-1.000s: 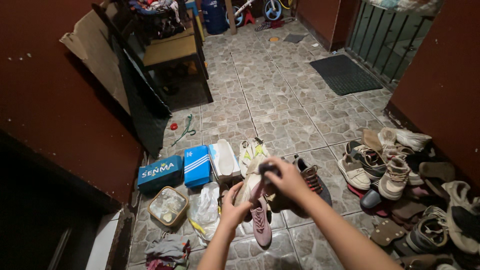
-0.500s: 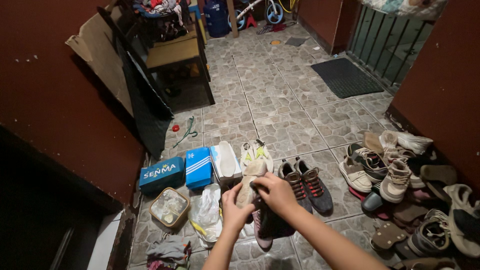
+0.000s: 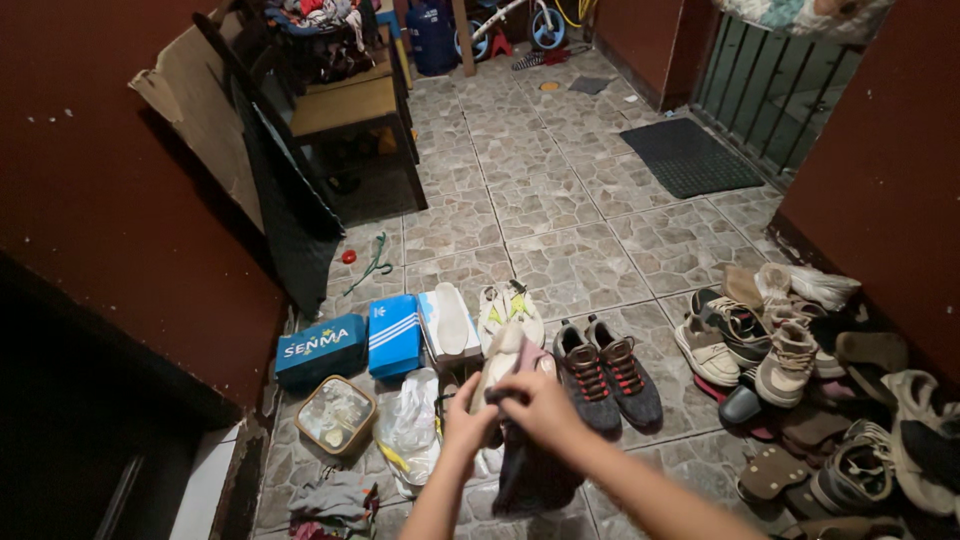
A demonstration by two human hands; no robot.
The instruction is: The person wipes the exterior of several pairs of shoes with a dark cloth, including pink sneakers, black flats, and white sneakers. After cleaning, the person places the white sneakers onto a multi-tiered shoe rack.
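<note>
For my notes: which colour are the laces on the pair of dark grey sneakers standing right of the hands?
Red-orange laces on the dark grey sneakers, seen best in the head view.

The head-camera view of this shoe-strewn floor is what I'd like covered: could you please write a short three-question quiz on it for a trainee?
1. True or false: both hands are on the same shoe.
2. What lies just right of the held shoe? A) a broom B) a pair of dark sneakers with red laces C) a bucket
3. Fill in: the two shoeboxes by the wall are ____ in colour.

Key
1. True: the left hand and right hand grip the beige shoe, with a dark cloth hanging below.
2. B: the dark sneakers lie on the tiled floor.
3. Blue: the shoeboxes.
</note>
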